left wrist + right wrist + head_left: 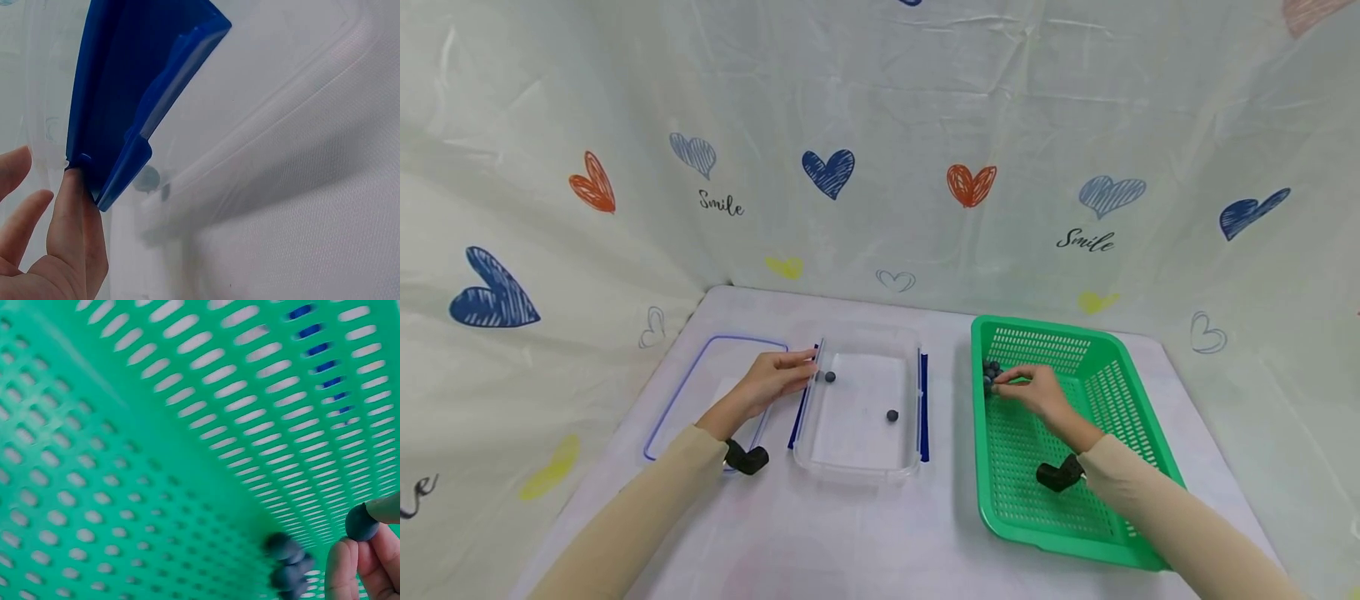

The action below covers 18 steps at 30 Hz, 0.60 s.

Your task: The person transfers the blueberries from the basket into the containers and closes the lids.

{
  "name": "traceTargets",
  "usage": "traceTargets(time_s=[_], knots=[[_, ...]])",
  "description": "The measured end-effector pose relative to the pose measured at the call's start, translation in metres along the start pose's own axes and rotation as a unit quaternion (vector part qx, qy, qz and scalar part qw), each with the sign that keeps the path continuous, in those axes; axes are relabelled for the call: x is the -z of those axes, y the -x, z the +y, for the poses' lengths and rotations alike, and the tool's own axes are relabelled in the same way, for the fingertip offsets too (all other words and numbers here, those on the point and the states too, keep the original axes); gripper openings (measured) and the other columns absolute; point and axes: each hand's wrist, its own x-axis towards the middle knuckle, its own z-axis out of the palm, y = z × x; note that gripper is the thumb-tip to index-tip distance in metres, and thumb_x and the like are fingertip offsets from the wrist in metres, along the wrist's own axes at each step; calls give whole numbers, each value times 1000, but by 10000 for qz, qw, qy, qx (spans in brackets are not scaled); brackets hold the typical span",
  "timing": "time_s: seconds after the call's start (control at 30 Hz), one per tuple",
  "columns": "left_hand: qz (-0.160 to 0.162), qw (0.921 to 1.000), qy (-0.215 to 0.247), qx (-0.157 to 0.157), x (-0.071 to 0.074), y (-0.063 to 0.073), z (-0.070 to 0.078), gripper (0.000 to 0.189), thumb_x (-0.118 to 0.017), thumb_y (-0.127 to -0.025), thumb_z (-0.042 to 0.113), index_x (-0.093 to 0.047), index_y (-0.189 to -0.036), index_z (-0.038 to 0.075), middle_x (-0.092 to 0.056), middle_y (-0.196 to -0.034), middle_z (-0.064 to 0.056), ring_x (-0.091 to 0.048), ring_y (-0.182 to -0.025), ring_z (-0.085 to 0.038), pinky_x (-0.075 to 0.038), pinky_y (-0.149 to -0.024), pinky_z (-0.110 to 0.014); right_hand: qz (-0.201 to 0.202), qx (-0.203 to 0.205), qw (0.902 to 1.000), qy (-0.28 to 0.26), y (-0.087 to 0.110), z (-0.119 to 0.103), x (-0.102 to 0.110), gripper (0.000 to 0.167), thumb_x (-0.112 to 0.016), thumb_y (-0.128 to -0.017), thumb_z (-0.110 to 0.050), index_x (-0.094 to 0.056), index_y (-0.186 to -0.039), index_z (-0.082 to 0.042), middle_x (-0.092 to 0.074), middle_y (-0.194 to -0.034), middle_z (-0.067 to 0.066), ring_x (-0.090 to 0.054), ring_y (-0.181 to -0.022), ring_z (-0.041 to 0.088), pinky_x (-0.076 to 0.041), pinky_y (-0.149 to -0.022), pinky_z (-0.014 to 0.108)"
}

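Observation:
My right hand (1033,390) reaches into the green basket (1101,550) and pinches a blueberry (361,523) between thumb and fingertips. Several more blueberries (287,562) cluster in the basket's corner just beside that hand. At the left side of the clear plastic container (857,473), my left hand (767,382) has its fingers extended, fingertips at the wall. The left wrist view shows those fingers against the end of a blue latch flap (134,81). Inside the container lie two blueberries, one near the left wall (830,377) and a second blueberry (892,416) toward the right.
A clear lid with a blue-violet seal (681,387) lies flat to the left, partly under the left arm. Another blue flap (924,408) hangs open along the container's right side. Behind the white-covered table (842,542) rises a heart-printed curtain (895,108).

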Motion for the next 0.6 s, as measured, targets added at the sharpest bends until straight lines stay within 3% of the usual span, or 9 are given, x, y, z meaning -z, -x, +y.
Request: traceTargets(time_s=[0.23,0.43,0.6], knots=[[107,9999,-4,114,-1,-1,-2,52,-67,-97,12,-48,-144,-2,-42,-150,-20,-63,-111,-10,-53,-94,-25,187,56,9997,-164,3,-26,12,19,-73,-91,-8,-72,-103,6,-68,-113,20,-68,-84,14,-51,-96,56],[25,10000,11,19,-1,-2,0,52,-67,-98,13,-48,-144,-3,-41,-151,-22,-63,-113,-11,-53,-95,-26,185,47,9995,-241,3,-45,25,26,-74,-91,-12,-70,-109,6,-70,-109,16,-68,-90,23,-48,-100,55],[43,10000,-17,25,-1,-3,-1,52,-67,-98,13,-48,-143,-3,-40,-151,-21,-62,-116,-14,-52,-95,-26,148,90,9994,-313,0,-51,28,29,-77,-90,-16,-71,-109,5,-71,-106,11,-68,-89,16,-46,-102,56]])
